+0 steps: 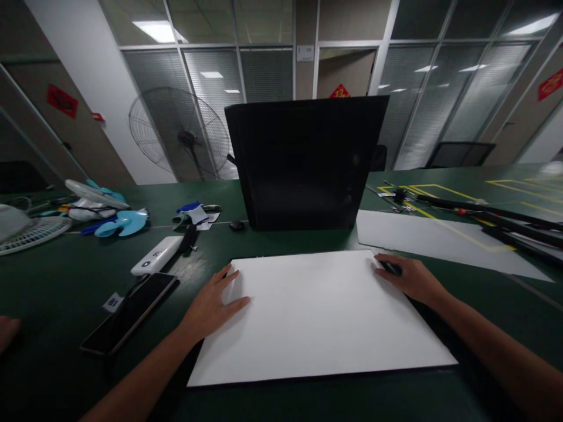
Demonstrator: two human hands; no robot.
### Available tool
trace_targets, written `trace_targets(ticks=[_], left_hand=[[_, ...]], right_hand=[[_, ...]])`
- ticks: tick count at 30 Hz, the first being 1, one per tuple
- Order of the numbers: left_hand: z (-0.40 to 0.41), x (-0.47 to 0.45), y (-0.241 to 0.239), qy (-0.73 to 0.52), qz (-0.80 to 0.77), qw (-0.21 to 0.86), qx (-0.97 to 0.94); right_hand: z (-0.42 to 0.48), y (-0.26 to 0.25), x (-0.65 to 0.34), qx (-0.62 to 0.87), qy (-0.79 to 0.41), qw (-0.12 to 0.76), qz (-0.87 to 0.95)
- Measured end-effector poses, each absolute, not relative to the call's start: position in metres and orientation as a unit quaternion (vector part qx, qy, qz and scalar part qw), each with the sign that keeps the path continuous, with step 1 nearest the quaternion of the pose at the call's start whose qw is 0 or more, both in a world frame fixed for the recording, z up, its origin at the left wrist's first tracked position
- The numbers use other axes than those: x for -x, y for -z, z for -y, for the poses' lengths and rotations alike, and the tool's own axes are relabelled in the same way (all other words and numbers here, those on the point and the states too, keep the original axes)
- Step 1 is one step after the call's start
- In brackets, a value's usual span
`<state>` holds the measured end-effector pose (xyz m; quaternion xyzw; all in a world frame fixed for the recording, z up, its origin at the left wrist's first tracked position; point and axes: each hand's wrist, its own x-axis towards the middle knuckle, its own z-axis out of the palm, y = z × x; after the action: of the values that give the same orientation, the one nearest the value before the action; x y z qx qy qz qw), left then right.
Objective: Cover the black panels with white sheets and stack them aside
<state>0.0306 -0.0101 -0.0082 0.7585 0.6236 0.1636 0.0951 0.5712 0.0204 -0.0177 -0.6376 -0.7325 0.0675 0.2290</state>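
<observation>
A large white board [316, 316] lies flat on the dark green table [53, 299] in front of me. My left hand [211, 305] rests on its left edge, fingers stretched out flat and thumb on the white surface. My right hand [411, 278] lies at the board's far right corner, fingers curled over a small dark object [390, 269] that I cannot make out. Behind the board stands an upright black panel [303, 161].
Left of the board lie a black phone [129, 313], a white power bank [157, 255], blue fan blades [121, 223] and a white fan grille [30, 233]. A second white sheet [422, 237] and black rods [497, 220] lie at right. Another hand [6, 331] shows at the left edge.
</observation>
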Motion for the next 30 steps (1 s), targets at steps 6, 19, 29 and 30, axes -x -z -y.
trace_targets(ticks=[6,19,29,30], left_hand=[[0.008,-0.024,0.012,-0.163,-0.612,0.103,-0.767],[0.010,-0.027,0.013,-0.138,-0.593,0.071,-0.790],[0.009,-0.027,0.013,-0.151,-0.588,0.060,-0.792],[0.009,-0.027,0.012,-0.150,-0.589,0.060,-0.792]], right_hand=[[-0.023,0.017,-0.570,0.659,-0.026,0.218,0.720],[-0.053,0.028,-0.649,0.755,0.049,0.135,0.640],[-0.040,0.015,-0.645,0.757,0.108,0.138,0.629],[-0.038,0.013,-0.646,0.767,0.116,0.147,0.614]])
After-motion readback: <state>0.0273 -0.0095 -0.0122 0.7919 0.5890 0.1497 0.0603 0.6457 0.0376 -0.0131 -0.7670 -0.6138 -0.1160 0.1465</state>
